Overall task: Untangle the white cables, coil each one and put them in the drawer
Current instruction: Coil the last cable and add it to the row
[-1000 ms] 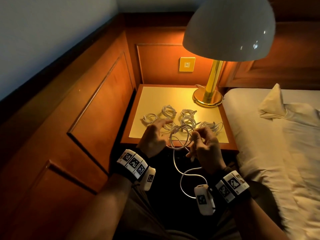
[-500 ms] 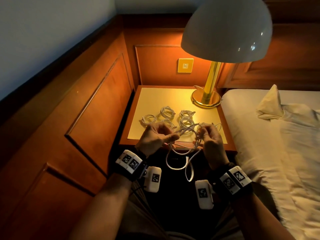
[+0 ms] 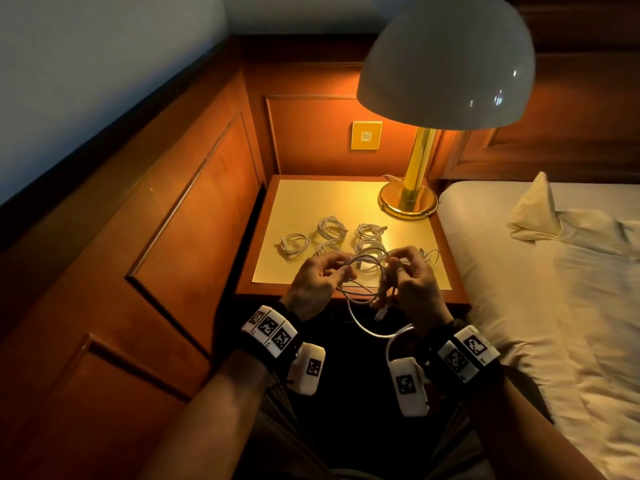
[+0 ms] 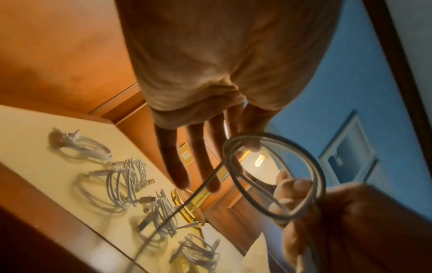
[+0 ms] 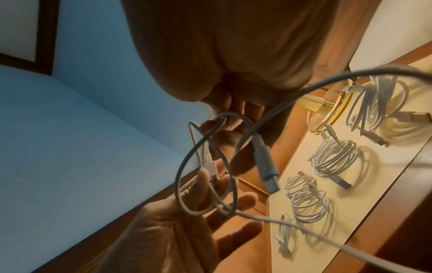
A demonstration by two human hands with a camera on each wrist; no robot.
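Lamplight lay warm over a wood-panelled corner beside the bed [image 3: 554, 289]. Nearest me, the cable's loose tail [image 3: 367, 327] hung below the worktop [image 3: 311, 202] edge. Just above it, the left hand [image 3: 313, 284] pinched one side of a half-wound white cable [image 3: 367, 275] with its other fingers [image 4: 174, 166] spread straight, while the right hand [image 3: 414, 285] curled round the opposite side of the loops. Beyond them, six finished coils [image 3: 330, 228] lay near one another on the worktop, before the lamp [image 3: 408, 202]. I judged the coiling nearly done; no drawer was open, so stowing remained.
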